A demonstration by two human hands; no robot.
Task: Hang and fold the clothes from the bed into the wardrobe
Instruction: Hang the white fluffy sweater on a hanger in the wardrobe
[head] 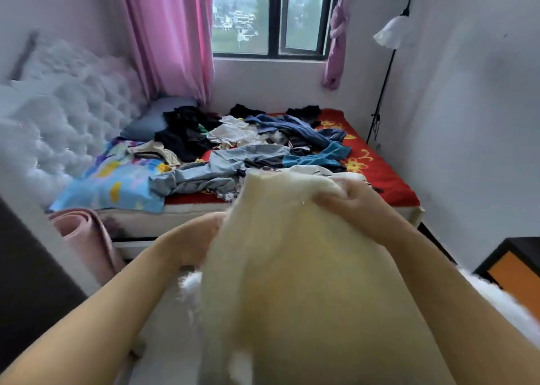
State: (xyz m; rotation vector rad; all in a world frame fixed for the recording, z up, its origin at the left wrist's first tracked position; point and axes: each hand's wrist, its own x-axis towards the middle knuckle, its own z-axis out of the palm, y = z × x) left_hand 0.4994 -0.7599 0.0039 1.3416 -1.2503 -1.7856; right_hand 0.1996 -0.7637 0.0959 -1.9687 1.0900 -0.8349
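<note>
Cream garment (pixel 306 267) held up near, in front of the bed (pixel 388 180) — right hand (pixel 347 200) bunches its top edge, left hand (pixel 198 238) grips the left side, fingers hidden. Pile (pixel 248 145) waits on bed. Step: sorting one piece. Next, likely: find shoulders, then hang or fold.

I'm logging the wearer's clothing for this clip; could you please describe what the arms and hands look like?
Both arms are bare as far as the picture shows: no sleeves, gloves, watch or bracelet in view. The left hand is partly hidden behind pale cloth, so rings cannot be ruled out there. The right hand shows no ring, though the picture is blurred.
</note>
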